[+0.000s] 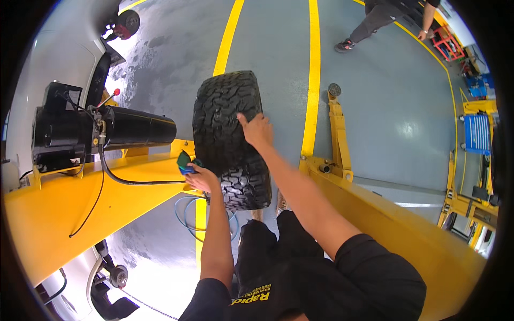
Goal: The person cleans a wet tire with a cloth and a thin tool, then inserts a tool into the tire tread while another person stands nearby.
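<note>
A wide black tire (227, 109) with chunky tread stands upright on the floor in front of my legs. My right hand (257, 130) grips its right edge, thumb on the tread and the other fingers partly hidden along the side. Beside the tire's left edge, my left hand (201, 178) is closed around a small green-and-blue bundle (186, 162) that looks like a cloth. The lower part of the tread shines more than the top.
Yellow lift beams flank me left (75, 208) and right (385, 219). A black hydraulic cylinder (142, 127) sits on the left beam. A blue hose (184, 214) coils near my feet. Another person's leg (369, 29) shows at upper right, near a blue tool chest (476, 134).
</note>
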Available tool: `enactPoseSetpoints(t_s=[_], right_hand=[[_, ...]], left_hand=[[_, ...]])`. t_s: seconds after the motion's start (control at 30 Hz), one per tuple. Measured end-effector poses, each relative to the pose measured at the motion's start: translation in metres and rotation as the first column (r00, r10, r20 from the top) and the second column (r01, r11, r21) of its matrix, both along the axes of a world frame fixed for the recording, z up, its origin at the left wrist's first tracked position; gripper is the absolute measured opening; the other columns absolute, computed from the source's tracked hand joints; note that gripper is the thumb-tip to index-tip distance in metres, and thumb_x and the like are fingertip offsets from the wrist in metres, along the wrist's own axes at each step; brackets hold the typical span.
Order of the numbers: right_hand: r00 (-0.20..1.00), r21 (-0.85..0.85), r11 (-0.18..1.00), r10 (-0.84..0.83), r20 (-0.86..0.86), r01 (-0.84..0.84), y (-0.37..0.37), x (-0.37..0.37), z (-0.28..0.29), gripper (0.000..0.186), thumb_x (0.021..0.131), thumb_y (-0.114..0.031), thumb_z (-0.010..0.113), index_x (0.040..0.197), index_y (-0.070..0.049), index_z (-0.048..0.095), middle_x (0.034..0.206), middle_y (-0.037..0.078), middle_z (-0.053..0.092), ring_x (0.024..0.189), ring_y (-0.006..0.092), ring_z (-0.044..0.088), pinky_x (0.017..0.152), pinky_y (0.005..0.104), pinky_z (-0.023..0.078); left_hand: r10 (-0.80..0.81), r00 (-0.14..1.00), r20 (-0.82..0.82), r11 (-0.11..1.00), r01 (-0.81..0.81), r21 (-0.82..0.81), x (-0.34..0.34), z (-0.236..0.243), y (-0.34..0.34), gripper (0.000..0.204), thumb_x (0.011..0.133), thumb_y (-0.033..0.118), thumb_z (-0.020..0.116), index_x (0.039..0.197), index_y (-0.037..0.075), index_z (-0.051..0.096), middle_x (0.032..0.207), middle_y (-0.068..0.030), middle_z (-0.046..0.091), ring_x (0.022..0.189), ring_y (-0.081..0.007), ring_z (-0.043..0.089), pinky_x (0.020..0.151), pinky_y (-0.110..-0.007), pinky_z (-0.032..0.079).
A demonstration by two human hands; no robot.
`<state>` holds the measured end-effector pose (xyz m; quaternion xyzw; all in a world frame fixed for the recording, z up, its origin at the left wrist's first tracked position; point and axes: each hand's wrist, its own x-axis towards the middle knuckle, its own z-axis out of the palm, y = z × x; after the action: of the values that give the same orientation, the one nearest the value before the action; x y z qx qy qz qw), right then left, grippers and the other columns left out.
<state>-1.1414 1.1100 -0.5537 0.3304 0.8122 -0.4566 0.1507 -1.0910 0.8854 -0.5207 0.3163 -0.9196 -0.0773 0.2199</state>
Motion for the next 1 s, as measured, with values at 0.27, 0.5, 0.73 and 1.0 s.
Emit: enactPoseSetpoints(t_s=[0.27,0.5,0.73,1.0], right_hand=[[0.995,0.005,1.0,0.022,0.094,-0.023,0.087,-0.136,-0.032,0.105,0.101,-0.083,0.041,0.139,0.013,0.059,0.135,0.035,0.066,0.129,0.0476,0.063,0.108,0.0546,0.052],[0.982,-0.129,0.992,0.024,0.185,0.0,0.1,-0.253,-0.047,0.105,0.095,-0.084,0.049,0.138,0.01,0.066,0.145,0.028,0.065,0.138,0.0441,0.061,0.112,0.0514,0.05],[0.988,-0.151,0.988,0.064,0.141,-0.042,0.151,-0.302,-0.102,0.088,0.103,-0.072,0.047,0.133,0.007,0.071,0.142,0.029,0.067,0.138,0.0441,0.061,0.115,0.0505,0.048],[0.944,-0.347,0.934,-0.031,-0.329,-0.09,0.161,-0.236,-0.06,0.092,0.108,-0.062,0.051,0.152,0.017,0.036,0.152,0.045,0.044,0.142,0.0567,0.046,0.119,0.0544,0.04]], left_hand=[[0.014,0.9,-0.435,0.906,0.173,0.387,-0.079,-0.01,0.088,0.065,0.116,0.043,0.046,0.135,-0.017,0.058,0.14,-0.039,0.061,0.126,-0.0532,0.058,0.11,-0.055,0.043],[0.161,0.937,-0.311,0.87,0.015,0.494,-0.197,0.033,0.07,0.055,0.113,0.041,0.051,0.142,-0.005,0.059,0.136,-0.0319,0.066,0.118,-0.0404,0.065,0.11,-0.046,0.048],[-0.027,0.919,-0.394,0.698,0.3,0.65,-0.116,0.049,-0.058,0.042,0.103,0.034,0.057,0.131,0.003,0.068,0.13,-0.0121,0.069,0.116,-0.0287,0.065,0.101,-0.042,0.05],[-0.517,0.854,0.054,0.848,0.503,0.167,-0.173,-0.044,-0.057,0.036,0.109,0.027,0.048,0.127,0.003,0.068,0.126,-0.02,0.068,0.126,-0.0353,0.061,0.112,-0.045,0.045]])
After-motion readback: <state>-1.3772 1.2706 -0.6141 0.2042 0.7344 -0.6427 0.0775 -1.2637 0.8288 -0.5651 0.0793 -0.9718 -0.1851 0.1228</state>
